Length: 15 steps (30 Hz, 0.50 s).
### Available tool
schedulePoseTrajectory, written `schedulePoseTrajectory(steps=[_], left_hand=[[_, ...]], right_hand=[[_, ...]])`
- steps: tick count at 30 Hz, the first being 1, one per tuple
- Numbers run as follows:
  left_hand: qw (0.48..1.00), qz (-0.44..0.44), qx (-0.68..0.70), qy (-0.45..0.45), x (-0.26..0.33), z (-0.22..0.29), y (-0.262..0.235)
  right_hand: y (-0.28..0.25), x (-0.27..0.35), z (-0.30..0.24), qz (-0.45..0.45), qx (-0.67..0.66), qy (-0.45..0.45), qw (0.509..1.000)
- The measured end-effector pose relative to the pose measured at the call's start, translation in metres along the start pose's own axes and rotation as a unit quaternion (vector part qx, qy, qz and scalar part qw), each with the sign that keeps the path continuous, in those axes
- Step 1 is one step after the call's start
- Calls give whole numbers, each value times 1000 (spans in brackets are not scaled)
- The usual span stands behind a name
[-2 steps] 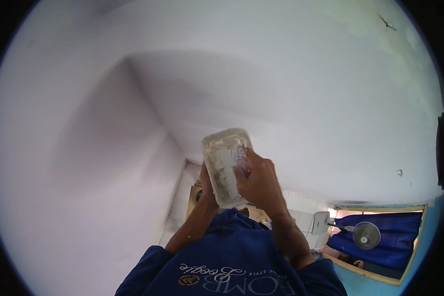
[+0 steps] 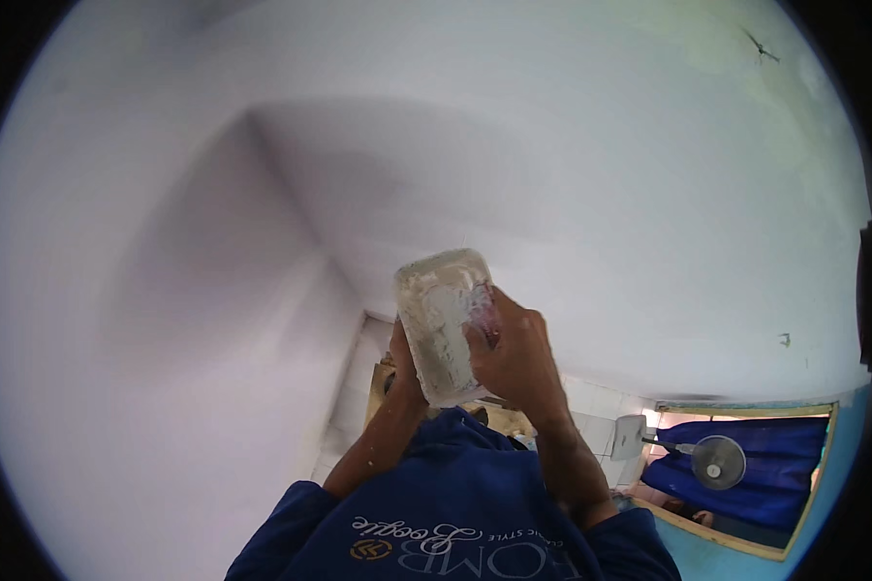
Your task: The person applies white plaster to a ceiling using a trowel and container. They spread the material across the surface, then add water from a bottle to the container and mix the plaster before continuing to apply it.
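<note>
A pale rectangular tub [image 2: 426,378], its inside smeared with whitish paste, is held tilted in front of my chest. My left hand [image 2: 403,347] grips it from its left side, the fingers partly hidden behind the tub. My right hand [image 2: 515,353] is closed at the tub's right rim, around a small pinkish, see-through tool [image 2: 482,312]. This tool reaches over the paste; it is blurred, and I cannot make out its exact kind.
Smooth white surfaces [image 2: 552,145] meet in a corner at the left. At the lower right a grey fan [image 2: 719,463] stands out before a framed opening with a blue curtain [image 2: 785,460]. White tiles [image 2: 591,426] and a wooden piece [image 2: 376,387] show beyond my arms.
My right hand has shifted slightly right and down with the pinkish tool, toward the tub's right rim. The tub and my left hand have hardly moved.
</note>
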<state>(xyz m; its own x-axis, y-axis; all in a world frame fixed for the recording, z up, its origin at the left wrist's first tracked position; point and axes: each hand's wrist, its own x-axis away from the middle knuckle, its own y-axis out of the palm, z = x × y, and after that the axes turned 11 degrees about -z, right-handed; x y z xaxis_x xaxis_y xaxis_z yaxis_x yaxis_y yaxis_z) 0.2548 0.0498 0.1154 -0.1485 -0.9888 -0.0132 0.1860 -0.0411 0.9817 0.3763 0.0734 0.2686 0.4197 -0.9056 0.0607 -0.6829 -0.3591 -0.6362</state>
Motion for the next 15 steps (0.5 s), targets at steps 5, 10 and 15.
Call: schedulePoseTrajectory(steps=[5, 10, 15], left_hand=[[1000, -20, 7, 7, 1, -1, -13], [992, 102, -67, 23, -9, -11, -15], [999, 22, -29, 12, -7, -3, -6]], right_hand=[[-4, 2, 3, -13, 17, 24, 999], [22, -8, 10, 3, 61, -31, 998], [10, -11, 5, -8, 41, -12, 999]])
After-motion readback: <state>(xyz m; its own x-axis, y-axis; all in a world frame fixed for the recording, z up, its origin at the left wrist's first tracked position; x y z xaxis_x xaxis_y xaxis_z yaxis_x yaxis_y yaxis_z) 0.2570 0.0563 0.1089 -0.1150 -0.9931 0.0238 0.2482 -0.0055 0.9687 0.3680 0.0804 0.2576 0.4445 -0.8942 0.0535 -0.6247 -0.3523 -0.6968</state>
